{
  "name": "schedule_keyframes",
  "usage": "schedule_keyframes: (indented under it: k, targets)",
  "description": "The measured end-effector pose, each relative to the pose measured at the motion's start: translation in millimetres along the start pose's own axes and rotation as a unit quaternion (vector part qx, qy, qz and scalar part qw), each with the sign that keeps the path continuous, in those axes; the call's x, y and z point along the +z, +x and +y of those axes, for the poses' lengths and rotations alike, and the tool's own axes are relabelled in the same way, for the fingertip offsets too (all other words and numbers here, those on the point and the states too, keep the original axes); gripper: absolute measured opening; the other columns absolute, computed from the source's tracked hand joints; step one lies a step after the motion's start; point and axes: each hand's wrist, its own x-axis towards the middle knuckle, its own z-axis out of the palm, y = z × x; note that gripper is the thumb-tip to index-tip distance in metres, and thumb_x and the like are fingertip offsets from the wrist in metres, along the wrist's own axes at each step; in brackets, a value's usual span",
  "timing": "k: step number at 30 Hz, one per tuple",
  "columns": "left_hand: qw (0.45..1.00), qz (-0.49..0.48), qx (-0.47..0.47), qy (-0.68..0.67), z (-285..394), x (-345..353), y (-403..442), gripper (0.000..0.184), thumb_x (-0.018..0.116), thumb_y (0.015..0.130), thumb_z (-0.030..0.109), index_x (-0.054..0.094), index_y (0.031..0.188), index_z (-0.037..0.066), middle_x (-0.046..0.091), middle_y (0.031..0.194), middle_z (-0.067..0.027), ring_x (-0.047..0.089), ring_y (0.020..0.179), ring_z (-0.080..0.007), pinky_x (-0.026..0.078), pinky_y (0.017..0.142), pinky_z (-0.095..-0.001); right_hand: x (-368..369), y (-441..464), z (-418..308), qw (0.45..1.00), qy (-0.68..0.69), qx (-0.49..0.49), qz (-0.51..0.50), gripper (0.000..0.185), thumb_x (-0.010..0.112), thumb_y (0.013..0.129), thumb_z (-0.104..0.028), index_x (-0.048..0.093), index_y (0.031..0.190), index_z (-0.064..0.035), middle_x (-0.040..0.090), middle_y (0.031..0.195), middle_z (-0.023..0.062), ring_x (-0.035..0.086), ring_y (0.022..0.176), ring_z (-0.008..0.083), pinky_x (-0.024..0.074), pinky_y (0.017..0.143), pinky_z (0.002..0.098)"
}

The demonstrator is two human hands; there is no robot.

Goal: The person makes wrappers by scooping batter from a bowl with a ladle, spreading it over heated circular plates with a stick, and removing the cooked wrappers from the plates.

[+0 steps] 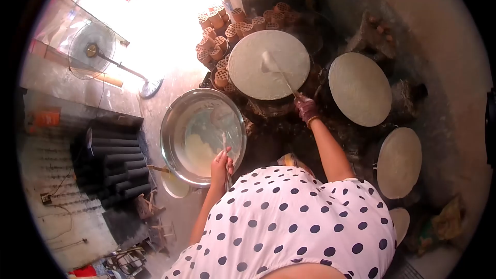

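Observation:
My right hand point(306, 108), in a dark reddish glove, is closed round the handle of a ladle point(281, 75). Its pale, batter-coated end rests on a round, whitish, batter-covered disc point(253, 80). My bare left hand point(222, 166) grips a thin, whitish-coated utensil point(225, 142) over the large metal basin point(164, 142). The utensil's far end reaches into the basin and is too indistinct to name its kind. Pale, milky batter point(199, 150) lies in the basin.
Several more round, pale discs, such as this one point(360, 89), line the right side. Perforated clay-coloured cylinders point(217, 51) are piled behind the disc. Dark cylinders point(121, 163) are stacked at left, and a standing fan point(92, 50) stands at upper left.

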Motion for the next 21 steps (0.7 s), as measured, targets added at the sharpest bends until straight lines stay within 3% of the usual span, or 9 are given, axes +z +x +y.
schedule_keyframes:
  k: [2, 4, 7, 12, 14, 16, 18, 19, 21]
  targets:
    - [1.000, -0.014, -0.007, -0.003, -1.3, -1.7, 4.8, 0.033, 0.043, 0.097, 0.018, 0.048, 0.123, -0.002, 0.047, 0.061, 0.0002, 0.041, 0.041, -0.0067, 0.035, 0.038, -0.0196, -13.8, 25.3, 19.0, 0.956, -0.044, -0.289, 0.030, 0.030, 0.057, 0.089, -0.021, 0.063, 0.116, -0.0081, 0.068, 0.097, 0.0067, 0.061, 0.091, 0.0132, 0.0471, 0.080, 0.0267]
    - [1.000, -0.021, -0.010, 0.010, -1.6, -2.7, 9.9, 0.033, 0.043, 0.097, 0.019, 0.048, 0.122, -0.002, 0.049, 0.061, -0.0002, 0.043, 0.041, -0.0072, 0.035, 0.038, -0.0195, -13.2, 25.1, 18.8, 0.951, -0.018, -0.297, 0.079, 0.029, 0.059, 0.088, -0.018, 0.064, 0.114, -0.0070, 0.067, 0.097, 0.0037, 0.060, 0.085, 0.0112, 0.0475, 0.076, 0.0249]
    - [0.999, -0.035, -0.026, 0.033, 2.0, -4.4, 23.5, 0.034, 0.044, 0.097, 0.020, 0.049, 0.122, -0.001, 0.051, 0.061, -0.0007, 0.045, 0.041, -0.0077, 0.036, 0.039, -0.0190, -22.5, 2.5, -2.4, 0.989, -0.053, -0.094, -0.103, 0.030, 0.057, 0.090, -0.015, 0.061, 0.118, -0.0061, 0.063, 0.111, 0.0028, 0.056, 0.093, 0.0102, 0.0438, 0.084, 0.0222]
    - [0.989, -0.084, -0.043, 0.111, 5.8, 0.0, 83.5, 0.033, 0.046, 0.096, 0.020, 0.051, 0.122, -0.001, 0.052, 0.063, -0.0008, 0.047, 0.042, -0.0088, 0.037, 0.040, -0.0196, -19.0, 36.2, -2.9, 0.961, -0.105, -0.255, 0.019, 0.033, 0.057, 0.090, -0.019, 0.060, 0.116, 0.0004, 0.065, 0.108, 0.0063, 0.059, 0.092, 0.0118, 0.0460, 0.078, 0.0254]
    - [0.985, -0.087, -0.039, 0.145, 26.7, 22.4, 107.6, 0.031, 0.045, 0.096, 0.020, 0.053, 0.119, 0.000, 0.052, 0.063, -0.0009, 0.047, 0.042, -0.0096, 0.037, 0.039, -0.0213, -21.9, 48.4, 11.6, 0.979, 0.030, -0.076, -0.185, 0.035, 0.056, 0.089, -0.021, 0.058, 0.119, -0.0028, 0.063, 0.115, 0.0108, 0.061, 0.102, 0.0199, 0.0458, 0.085, 0.0297]
    - [0.987, -0.084, -0.047, 0.129, 38.0, 40.7, 141.2, 0.030, 0.045, 0.096, 0.019, 0.054, 0.118, 0.003, 0.052, 0.062, -0.0014, 0.047, 0.041, -0.0101, 0.037, 0.038, -0.0226, -41.2, 27.3, 30.1, 0.963, -0.163, -0.189, -0.102, 0.027, 0.049, 0.093, -0.007, 0.059, 0.118, -0.0004, 0.063, 0.106, 0.0043, 0.056, 0.091, 0.0089, 0.0450, 0.082, 0.0205]
    - [0.986, -0.076, -0.018, 0.150, 47.3, 61.5, 170.7, 0.023, 0.046, 0.095, 0.021, 0.058, 0.104, 0.004, 0.052, 0.060, -0.0020, 0.047, 0.040, -0.0113, 0.038, 0.036, -0.0250, -60.7, -34.0, -15.6, 0.889, -0.344, -0.301, -0.043, 0.028, 0.050, 0.093, -0.009, 0.060, 0.118, -0.0046, 0.064, 0.106, 0.0075, 0.059, 0.087, 0.0139, 0.0479, 0.080, 0.0249]
    - [0.982, -0.066, -0.008, 0.175, 53.7, 74.3, 179.0, 0.020, 0.046, 0.095, 0.021, 0.057, 0.096, 0.004, 0.051, 0.059, -0.0025, 0.047, 0.040, -0.0122, 0.038, 0.036, -0.0261, -65.3, -12.0, 27.9, 0.942, -0.209, -0.260, -0.042, 0.030, 0.052, 0.091, -0.016, 0.059, 0.120, -0.0096, 0.063, 0.111, 0.0121, 0.062, 0.091, 0.0246, 0.0488, 0.082, 0.0323]
    - [0.984, -0.036, 0.006, 0.173, 56.3, 100.5, 190.6, 0.020, 0.046, 0.094, 0.021, 0.055, 0.095, 0.003, 0.051, 0.060, -0.0028, 0.047, 0.040, -0.0124, 0.038, 0.036, -0.0267, -42.3, -47.5, 19.7, 0.933, -0.271, -0.231, 0.043, 0.031, 0.054, 0.090, -0.022, 0.060, 0.118, -0.0121, 0.063, 0.107, 0.0150, 0.062, 0.092, 0.0293, 0.0487, 0.081, 0.0364]
